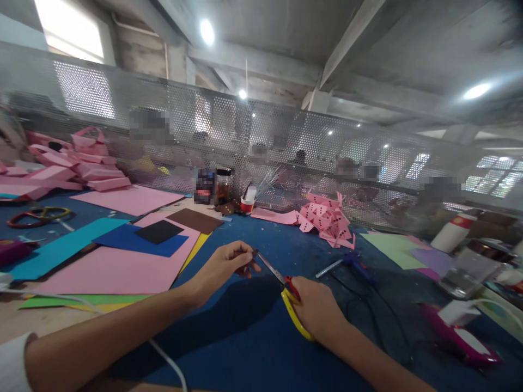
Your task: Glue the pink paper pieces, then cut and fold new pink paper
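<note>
While right fingers [302, 285] grip scissors [288, 305], left fingers [242, 260] pinch a dark piece [255, 253].

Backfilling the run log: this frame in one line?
right hand: holding scissors; left hand: pinched near their tip, contents unclear; glue gun: on table

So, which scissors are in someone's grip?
The scissors in the right hand, pointing toward the left hand. The other scissors lie on the table, far left, with no hand on them.
</note>
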{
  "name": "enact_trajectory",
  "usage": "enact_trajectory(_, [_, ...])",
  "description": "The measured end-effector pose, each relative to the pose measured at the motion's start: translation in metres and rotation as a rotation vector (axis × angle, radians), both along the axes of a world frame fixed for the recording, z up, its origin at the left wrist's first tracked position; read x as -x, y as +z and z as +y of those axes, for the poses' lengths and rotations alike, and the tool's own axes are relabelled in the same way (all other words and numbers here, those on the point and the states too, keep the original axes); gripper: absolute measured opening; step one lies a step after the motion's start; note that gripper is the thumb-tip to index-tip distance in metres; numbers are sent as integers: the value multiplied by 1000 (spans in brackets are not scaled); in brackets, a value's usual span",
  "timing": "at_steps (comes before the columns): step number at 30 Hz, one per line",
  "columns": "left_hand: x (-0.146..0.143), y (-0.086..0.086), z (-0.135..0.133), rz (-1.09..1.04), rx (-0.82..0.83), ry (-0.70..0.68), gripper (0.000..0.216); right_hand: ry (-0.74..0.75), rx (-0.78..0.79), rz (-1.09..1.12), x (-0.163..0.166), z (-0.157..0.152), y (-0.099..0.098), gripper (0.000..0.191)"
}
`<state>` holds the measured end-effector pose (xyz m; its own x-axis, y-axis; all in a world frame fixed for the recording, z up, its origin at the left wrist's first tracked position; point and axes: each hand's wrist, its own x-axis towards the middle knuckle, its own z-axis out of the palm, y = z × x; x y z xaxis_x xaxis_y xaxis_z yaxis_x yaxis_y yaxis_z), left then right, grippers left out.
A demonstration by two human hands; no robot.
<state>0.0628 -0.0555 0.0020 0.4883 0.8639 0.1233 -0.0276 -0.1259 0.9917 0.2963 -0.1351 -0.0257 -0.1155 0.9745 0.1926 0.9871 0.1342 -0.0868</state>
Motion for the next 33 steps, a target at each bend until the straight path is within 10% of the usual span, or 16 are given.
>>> enact_trajectory(33, [0, -1, 1, -37, -36, -10, 28, 31, -79, -4, 4, -3, 3, 13])
